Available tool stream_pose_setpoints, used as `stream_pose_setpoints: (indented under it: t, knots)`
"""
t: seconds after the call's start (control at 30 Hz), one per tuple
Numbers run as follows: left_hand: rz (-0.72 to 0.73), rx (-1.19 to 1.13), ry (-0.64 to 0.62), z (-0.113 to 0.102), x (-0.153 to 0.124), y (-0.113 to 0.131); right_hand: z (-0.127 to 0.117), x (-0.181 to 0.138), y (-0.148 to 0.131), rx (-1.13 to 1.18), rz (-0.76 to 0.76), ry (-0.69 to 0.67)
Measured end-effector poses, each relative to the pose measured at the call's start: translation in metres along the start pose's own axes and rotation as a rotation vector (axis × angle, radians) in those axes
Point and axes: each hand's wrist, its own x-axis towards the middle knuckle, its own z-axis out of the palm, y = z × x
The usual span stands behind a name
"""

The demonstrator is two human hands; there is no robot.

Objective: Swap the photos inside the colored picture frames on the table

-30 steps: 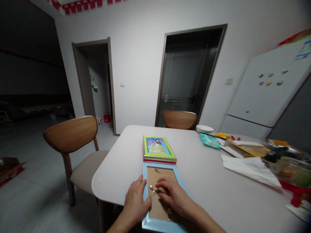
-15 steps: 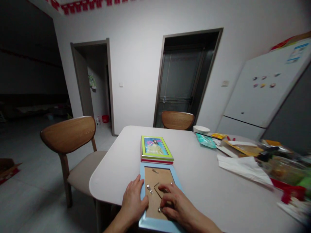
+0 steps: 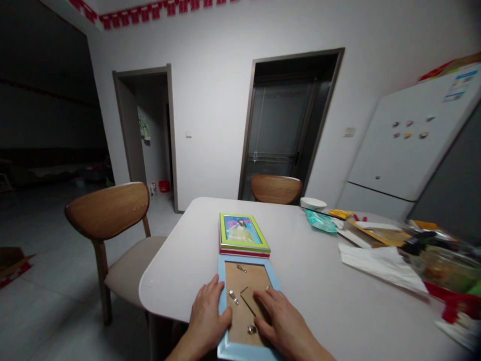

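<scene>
A light blue picture frame lies face down on the table, its brown backing board showing. Metal clips sit around the board: one clip near the far edge, another clip at the left, a third clip near me. A cut flap shows in the board's middle. My left hand rests along the frame's left edge with fingers stretched out. Over the right side, my right hand lies with its fingers apart, thumb by the near clip. Beyond the frame is a stack topped by a green picture frame.
The white table carries a white bowl, a teal packet, paper tissue and clutter along its right side. A wooden chair stands at the left, another chair at the far side.
My right hand has opened from a curled pose over the near clip and flattened onto the board's right side. My left hand has stayed on the frame's left edge. The view has shifted slightly.
</scene>
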Motion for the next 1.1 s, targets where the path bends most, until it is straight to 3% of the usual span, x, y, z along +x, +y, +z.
stream_pose_setpoints:
  t: [0.2,0.37,0.47,0.53,0.77,0.97,1.1]
  knots:
    - [-0.045,-0.171,0.020,-0.008,0.002,0.006,-0.010,0.010,-0.002,0.037,-0.003,0.091]
    - [-0.049,-0.665,0.081,-0.024,0.010,0.018,-0.025,0.010,-0.032,0.078,-0.065,0.114]
    - [-0.139,-0.854,0.085,-0.033,0.015,0.008,-0.026,0.011,-0.036,0.169,-0.151,0.111]
    - [-0.179,-0.841,0.107,-0.041,0.016,-0.005,-0.025,0.013,-0.024,0.167,-0.130,0.120]
    - [-0.293,-0.705,0.171,-0.064,0.016,-0.064,-0.015,0.014,0.046,-0.102,0.198,0.081]
    - [-0.275,-0.447,0.158,-0.074,0.021,-0.094,-0.008,0.019,0.055,-0.067,0.211,0.071]
    - [-0.244,-0.272,0.231,-0.080,0.020,-0.081,-0.020,0.021,0.047,0.228,0.332,0.064]
